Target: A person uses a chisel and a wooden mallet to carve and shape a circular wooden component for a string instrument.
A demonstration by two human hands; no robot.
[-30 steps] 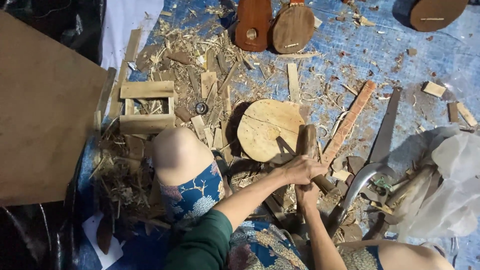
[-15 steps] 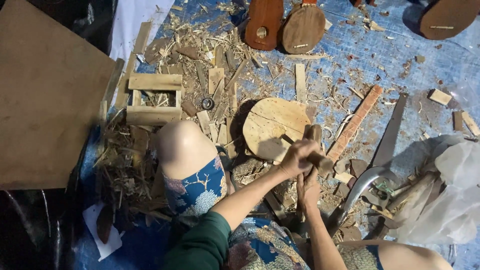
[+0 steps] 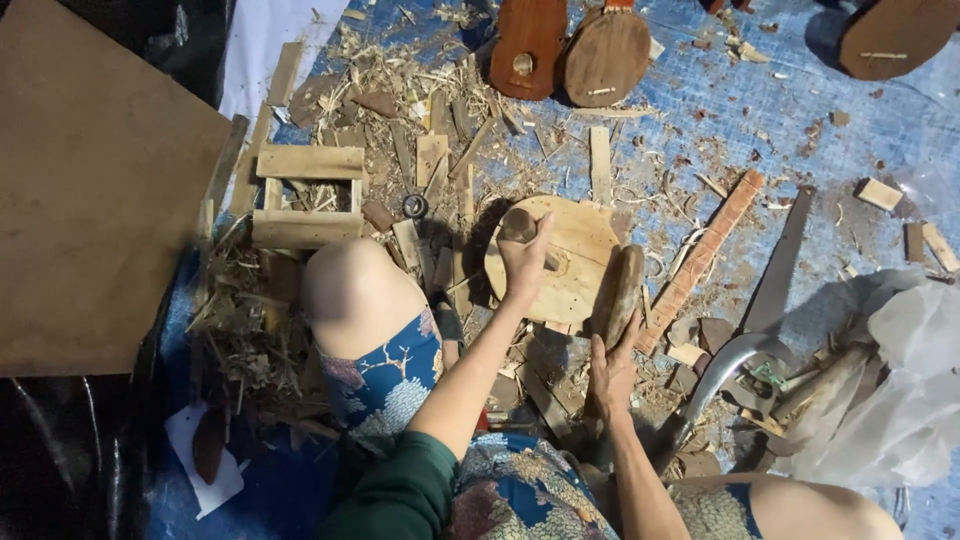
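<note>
Where the round pale wooden block (image 3: 575, 262) lies on the blue tarp (image 3: 800, 120), between the person's knees and the scattered offcuts, both hands are seen at work upon it. The left hand (image 3: 525, 262) is laid on the block's upper face, its grip closed round a small dark rounded piece of wood (image 3: 517, 224) held near the block's far left edge. The right hand (image 3: 610, 370) is placed just below the block's right edge, its grip wrapped about the lower end of a dark elongated wooden piece (image 3: 624, 292). That piece is stood nearly upright in the view, its long axis running from the hand away toward the block, against whose right rim it is leaned. The right hand is the nearer to the body; the left reaches further out.

Just right of the elongated piece, a fretted neck strip (image 3: 705, 255) is laid diagonally, and beyond it a saw blade (image 3: 785, 265). A curved metal blade (image 3: 720, 372) lies near the right hand. An open wooden frame (image 3: 305, 195) rests to the left, well apart. Shavings are spread all round; nothing is seen lying between the two hands.
</note>
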